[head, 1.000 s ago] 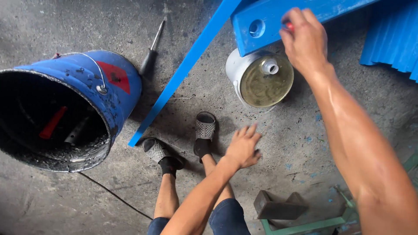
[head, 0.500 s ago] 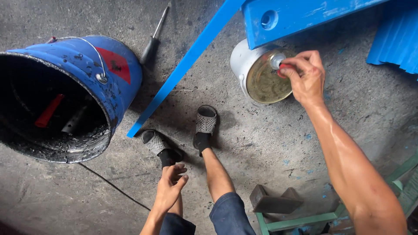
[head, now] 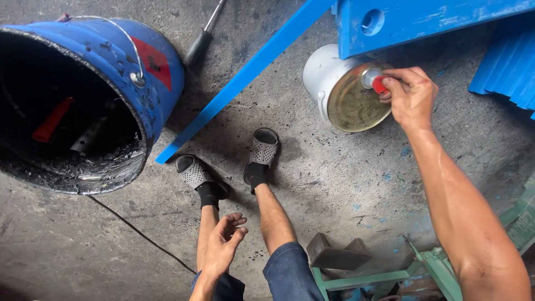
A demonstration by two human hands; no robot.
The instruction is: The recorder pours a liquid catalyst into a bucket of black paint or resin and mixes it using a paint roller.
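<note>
Since half a second ago your right hand (head: pixel 411 96) has stayed at the spout of the metal can (head: pixel 345 92), and your fingers now pinch a small red cap (head: pixel 380 85) right against that spout, where before they hovered just over it. Your left hand (head: pixel 223 245) has dropped lower beside your knee, its fingers loosely spread and holding nothing. The can lies tilted on the concrete floor (head: pixel 345 184), tucked under the blue painted steel frame (head: pixel 423 19), its dull brass-coloured top facing you; what is inside it you cannot tell. At your left, the blue bucket (head: pixel 117 61) leans on its side with its mouth toward you, its blackened interior holding a red-handled tool (head: pixel 51 120) and a grey metal piece (head: pixel 89 135). A screwdriver (head: pixel 203 36) lies just behind the bucket.
</note>
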